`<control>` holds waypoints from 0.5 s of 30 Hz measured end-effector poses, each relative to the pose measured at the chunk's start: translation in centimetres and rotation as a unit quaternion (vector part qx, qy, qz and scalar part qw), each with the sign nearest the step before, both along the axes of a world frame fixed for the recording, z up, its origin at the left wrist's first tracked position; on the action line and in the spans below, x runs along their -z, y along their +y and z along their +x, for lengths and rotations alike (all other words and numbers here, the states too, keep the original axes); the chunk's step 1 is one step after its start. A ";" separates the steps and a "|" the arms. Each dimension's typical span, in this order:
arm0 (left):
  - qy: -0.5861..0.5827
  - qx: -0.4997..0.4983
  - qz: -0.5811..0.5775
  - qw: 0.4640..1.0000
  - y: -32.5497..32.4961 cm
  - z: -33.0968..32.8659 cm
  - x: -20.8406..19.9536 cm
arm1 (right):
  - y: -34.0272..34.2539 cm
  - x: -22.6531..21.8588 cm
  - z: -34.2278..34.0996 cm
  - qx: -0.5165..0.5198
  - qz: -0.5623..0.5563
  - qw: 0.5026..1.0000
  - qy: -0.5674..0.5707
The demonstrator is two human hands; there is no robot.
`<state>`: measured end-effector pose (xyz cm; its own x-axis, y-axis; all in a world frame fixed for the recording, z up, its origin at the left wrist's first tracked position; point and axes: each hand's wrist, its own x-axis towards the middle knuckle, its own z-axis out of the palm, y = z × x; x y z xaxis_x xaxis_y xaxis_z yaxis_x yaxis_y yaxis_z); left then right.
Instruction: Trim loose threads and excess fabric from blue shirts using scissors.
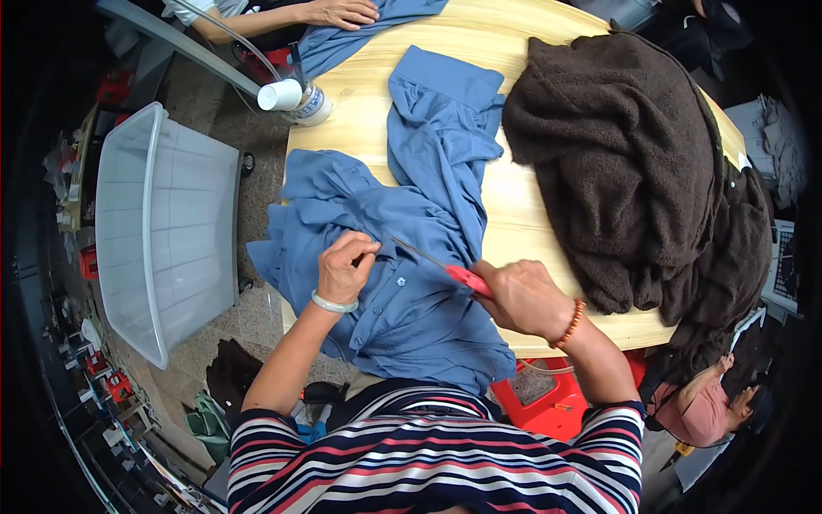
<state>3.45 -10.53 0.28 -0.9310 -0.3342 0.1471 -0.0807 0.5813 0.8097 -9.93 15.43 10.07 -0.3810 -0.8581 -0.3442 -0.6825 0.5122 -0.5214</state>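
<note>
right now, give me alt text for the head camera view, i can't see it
A person's right hand holds a red-handled tool with a thin blade over a blue shirt on a table; the curled left hand is over the shirt too. Brown fabric lies heaped right, and a pale bin stands left.

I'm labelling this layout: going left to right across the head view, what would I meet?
Light grey plastic bin → white disposable cup → left hand → red-handled pointed tool held in the right hand → dark brown fleece. The blue button-up shirt spans several of these, so I left it out.
</note>
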 end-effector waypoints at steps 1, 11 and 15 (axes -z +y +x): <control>0.021 -0.002 -0.014 1.000 -0.1 0.5 0.2 | 0.4 -0.2 0.1 -0.004 -0.002 1.000 -0.001; -0.132 0.003 0.100 0.986 1.1 3.0 -4.9 | 1.7 0.0 -0.4 0.085 -0.078 0.992 -0.040; -0.212 0.090 -0.019 0.973 3.2 7.7 -8.5 | 4.6 0.2 -0.1 0.098 -0.039 0.993 -0.061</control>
<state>11.17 -7.38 8.82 -0.9536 -0.1613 -0.2542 -0.2967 0.6466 0.7027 -10.02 20.01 9.86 -0.5024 -0.7980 -0.3329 -0.5040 0.5831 -0.6371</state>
